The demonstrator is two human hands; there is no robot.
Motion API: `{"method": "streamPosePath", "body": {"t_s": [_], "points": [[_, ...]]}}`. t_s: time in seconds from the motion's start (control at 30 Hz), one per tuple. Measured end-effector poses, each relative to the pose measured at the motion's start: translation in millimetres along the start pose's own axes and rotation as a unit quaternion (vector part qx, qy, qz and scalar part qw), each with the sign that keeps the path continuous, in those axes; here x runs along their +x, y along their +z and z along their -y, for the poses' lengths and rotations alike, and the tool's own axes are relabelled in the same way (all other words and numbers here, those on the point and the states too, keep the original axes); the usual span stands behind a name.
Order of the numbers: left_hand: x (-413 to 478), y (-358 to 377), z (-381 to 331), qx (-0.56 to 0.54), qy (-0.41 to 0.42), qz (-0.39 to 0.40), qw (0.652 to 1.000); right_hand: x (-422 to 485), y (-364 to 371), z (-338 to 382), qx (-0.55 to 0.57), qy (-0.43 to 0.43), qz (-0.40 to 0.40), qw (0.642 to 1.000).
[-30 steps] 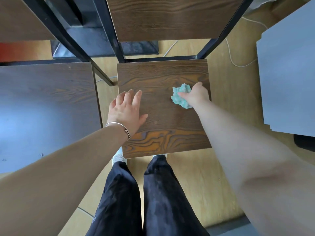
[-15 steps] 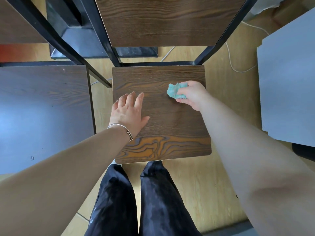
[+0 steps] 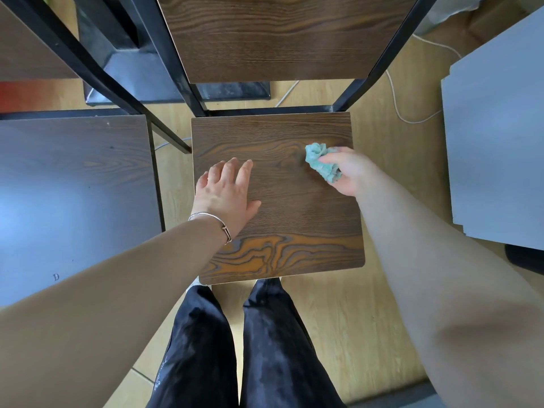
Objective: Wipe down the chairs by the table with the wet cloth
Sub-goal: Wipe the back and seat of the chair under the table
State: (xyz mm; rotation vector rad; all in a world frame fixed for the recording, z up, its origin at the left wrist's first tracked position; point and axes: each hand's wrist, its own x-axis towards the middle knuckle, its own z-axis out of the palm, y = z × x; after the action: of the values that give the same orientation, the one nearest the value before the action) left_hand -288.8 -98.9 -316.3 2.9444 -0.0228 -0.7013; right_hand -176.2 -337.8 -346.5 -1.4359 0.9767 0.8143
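Note:
A chair with a dark wood-grain seat [image 3: 294, 219] and black metal frame stands right in front of me, its backrest [image 3: 273, 36] at the top of the view. My right hand [image 3: 350, 172] grips a crumpled teal cloth [image 3: 319, 164] and holds it on the seat's right half. My left hand [image 3: 226, 192] rests flat on the left part of the seat, fingers straight and spread, a thin bracelet on the wrist. A second chair's seat [image 3: 73, 195] lies to the left.
A grey table top [image 3: 497, 136] fills the right side. A black table base [image 3: 176, 75] stands behind the chairs on the light wooden floor, and a white cable [image 3: 403, 110] runs across the floor at the back right. My dark trouser legs are below the seat.
My right hand has shifted the cloth a little across the right half of the seat, first back, then forward, and turned at the wrist. My left hand has stayed flat in place.

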Motion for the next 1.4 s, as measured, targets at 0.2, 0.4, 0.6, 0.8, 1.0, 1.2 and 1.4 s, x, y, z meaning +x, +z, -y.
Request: {"method": "streamPosePath", "body": {"t_s": [0.2, 0.4, 0.6, 0.8, 1.0, 1.2, 1.4], "points": [[-1.6, 1.7, 4.8, 0.002, -0.003, 0.001, 1.000, 10.1, -7.1, 7.1, -0.133, -0.107, -0.153, 0.973], [-6.7, 7.6, 9.5, -0.002, -0.006, 0.012, 1.000, 21.0, -5.1, 6.8, -0.133, -0.092, -0.139, 0.977], [-12.5, 9.2, 13.8, -0.006, -0.008, 0.016, 1.000, 19.8, -0.3, 3.5, -0.041, -0.089, -0.137, 0.986], [-12.3, 13.0, 19.3, -0.006, -0.012, 0.018, 1.000, 16.7, 1.0, 13.7, -0.059, -0.137, -0.140, 0.979], [-12.0, 16.2, 18.7, -0.010, -0.012, 0.024, 1.000, 9.2, 1.7, 25.0, -0.169, -0.218, -0.074, 0.958], [-10.7, 15.2, 11.8, -0.012, -0.003, 0.026, 1.000, 13.1, -3.7, 22.1, -0.220, -0.220, -0.056, 0.949], [-7.5, 14.9, 8.8, -0.006, -0.002, 0.027, 1.000, 20.6, -9.5, 19.3, -0.277, -0.202, -0.053, 0.938]]}}
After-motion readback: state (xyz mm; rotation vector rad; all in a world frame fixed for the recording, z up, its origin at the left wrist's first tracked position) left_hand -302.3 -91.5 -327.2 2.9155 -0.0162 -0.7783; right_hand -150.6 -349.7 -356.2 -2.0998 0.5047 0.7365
